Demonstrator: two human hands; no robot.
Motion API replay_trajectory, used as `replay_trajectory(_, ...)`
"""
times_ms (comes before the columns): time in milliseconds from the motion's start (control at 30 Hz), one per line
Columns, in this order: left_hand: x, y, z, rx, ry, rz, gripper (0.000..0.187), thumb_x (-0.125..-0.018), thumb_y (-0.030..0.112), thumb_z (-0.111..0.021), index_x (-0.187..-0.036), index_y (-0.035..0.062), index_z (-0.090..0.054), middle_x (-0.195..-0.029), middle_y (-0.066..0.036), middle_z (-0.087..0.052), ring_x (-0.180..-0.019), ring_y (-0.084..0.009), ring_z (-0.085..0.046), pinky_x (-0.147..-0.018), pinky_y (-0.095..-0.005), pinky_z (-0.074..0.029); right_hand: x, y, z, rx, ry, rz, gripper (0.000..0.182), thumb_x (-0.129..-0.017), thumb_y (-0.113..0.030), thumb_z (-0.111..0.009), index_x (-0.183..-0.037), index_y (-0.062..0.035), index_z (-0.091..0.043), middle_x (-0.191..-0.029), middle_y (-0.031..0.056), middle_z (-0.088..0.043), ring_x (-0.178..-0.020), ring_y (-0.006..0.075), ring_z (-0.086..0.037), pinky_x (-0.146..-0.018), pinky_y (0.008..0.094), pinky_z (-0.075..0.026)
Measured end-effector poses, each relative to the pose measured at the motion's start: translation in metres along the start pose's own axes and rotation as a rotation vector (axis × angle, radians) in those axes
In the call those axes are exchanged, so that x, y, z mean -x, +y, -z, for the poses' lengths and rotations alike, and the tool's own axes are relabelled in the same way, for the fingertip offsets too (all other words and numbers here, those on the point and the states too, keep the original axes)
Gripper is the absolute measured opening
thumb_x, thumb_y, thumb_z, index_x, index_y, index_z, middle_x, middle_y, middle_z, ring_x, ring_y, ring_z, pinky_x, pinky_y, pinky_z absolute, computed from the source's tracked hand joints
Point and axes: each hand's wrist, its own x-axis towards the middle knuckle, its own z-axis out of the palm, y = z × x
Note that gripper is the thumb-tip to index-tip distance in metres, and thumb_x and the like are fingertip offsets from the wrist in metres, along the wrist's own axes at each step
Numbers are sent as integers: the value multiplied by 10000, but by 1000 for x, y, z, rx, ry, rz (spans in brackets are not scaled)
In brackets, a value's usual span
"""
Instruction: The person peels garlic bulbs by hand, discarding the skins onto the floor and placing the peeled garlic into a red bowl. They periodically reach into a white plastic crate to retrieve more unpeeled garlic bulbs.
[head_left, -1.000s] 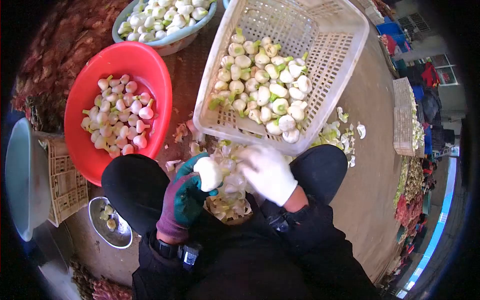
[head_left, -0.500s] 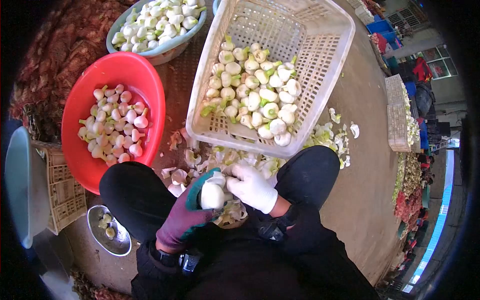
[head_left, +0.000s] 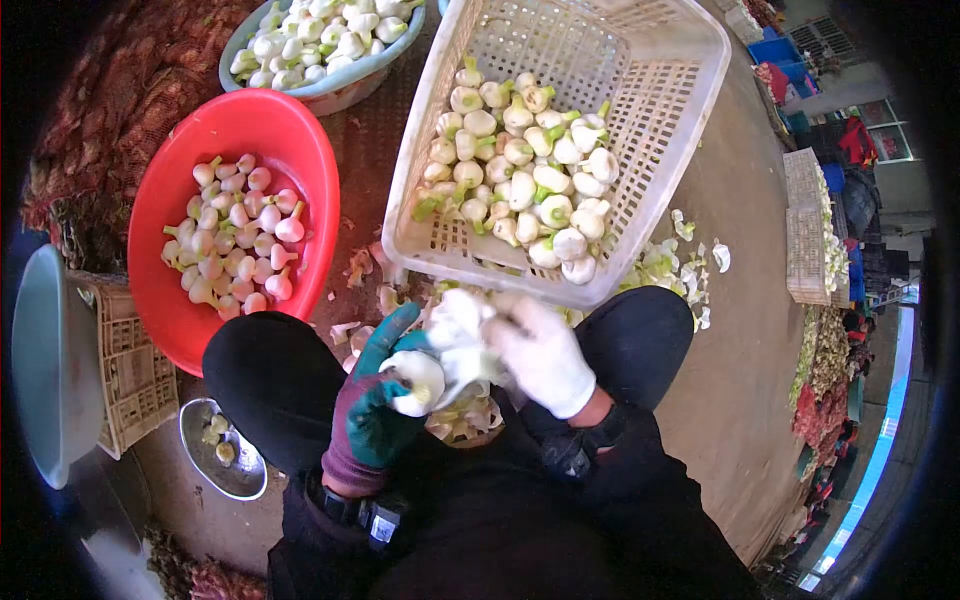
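My left hand (head_left: pixel 376 415), in a green and purple glove, is closed around a white garlic bulb (head_left: pixel 420 380) above my lap. A loose sheet of white garlic skin (head_left: pixel 462 325) stands out from the bulb towards the right. The fingers of my right hand (head_left: pixel 548 362), in a white glove, are pinched at that skin and partly blurred. Beyond my knees a white plastic crate (head_left: pixel 400 220) holds many garlic bulbs with short green stems. Peelings (head_left: pixel 470 415) lie under my hands.
To the left stands a red basin (head_left: pixel 325 190) with pinkish garlic bulbs, and behind it a blue basin (head_left: pixel 375 60) of white ones. A metal bowl (head_left: pixel 245 475) with a few small pieces lies by my left knee. Mesh sacks (head_left: pixel 120 100) are piled at the far left.
My right hand has moved right and slightly away from my left, stretching the white skin out from the bulb. My left hand has turned, showing the bulb's other side.
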Motion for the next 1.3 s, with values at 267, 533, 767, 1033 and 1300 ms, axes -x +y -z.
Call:
replay_trajectory(267,-24,57,-12,272,-122,-168,598,-916,308,-528,-1422,36,-363,-1374,-180,-489,-1300,-340,-441,-1086,-468,-358,-34,26,26,446,-247,88,177,-836,-132,-600,-956,-13,-649,-849,133,-646,-740,222,-623,-696,339,-498)
replay_trajectory(533,-101,58,-43,-761,-54,-432,558,-837,87,-611,-1359,3,-432,-1293,-137,-520,-1228,-235,-486,-1029,-360,-398,-79,-14,-10,233,95,239,269,-784,-21,-522,-1048,-3,-569,-887,186,-619,-825,335,-619,-757,408,-488)
replay_trajectory(767,-91,72,11,-51,100,38,399,-911,263,-575,-1220,16,-535,-1121,-113,-606,-992,-212,-620,-780,-311,-543,-57,-33,-10,93,-574,-48,116,-882,-108,-543,-962,-42,-593,-818,129,-621,-683,298,-623,-646,347,-516)
replay_trajectory(1033,-69,132,49,242,237,-419,486,-970,271,-488,-1378,20,-403,-1310,-173,-555,-1258,-261,-483,-821,-354,-542,-226,20,19,1124,-69,192,441,-846,-431,-544,-1074,-59,-602,-868,189,-663,-819,361,-648,-695,484,-512)
replay_trajectory(1300,-83,75,1,-333,312,-19,444,-985,208,-416,-1375,-4,-409,-1365,-155,-505,-1288,-286,-446,-1066,-435,-367,-319,77,-7,1140,137,62,314,-742,-338,-727,-898,-68,-692,-950,145,-692,-850,304,-682,-721,437,-542)
